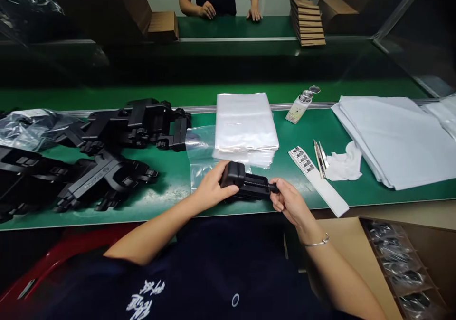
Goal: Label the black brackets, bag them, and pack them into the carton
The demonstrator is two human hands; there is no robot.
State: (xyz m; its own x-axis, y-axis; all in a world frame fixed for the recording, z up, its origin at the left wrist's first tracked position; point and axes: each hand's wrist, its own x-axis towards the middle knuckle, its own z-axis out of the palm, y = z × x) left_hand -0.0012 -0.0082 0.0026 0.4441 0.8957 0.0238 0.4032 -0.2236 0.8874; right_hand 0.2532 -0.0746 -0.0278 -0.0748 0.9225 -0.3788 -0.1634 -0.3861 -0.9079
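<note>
I hold a black plastic part just above the near edge of the green table. My left hand is wrapped round its thick left end. My right hand pinches its narrow right end. A clear plastic bag lies flat on the table right behind the part. Behind that sits a stack of clear bags.
Several black plastic assemblies lie at the left, some bagged. A strip of labels, a small tool, a white cloth, a dispenser bottle and white sheets sit right. A carton of bagged parts stands lower right. Another person stands at the far bench.
</note>
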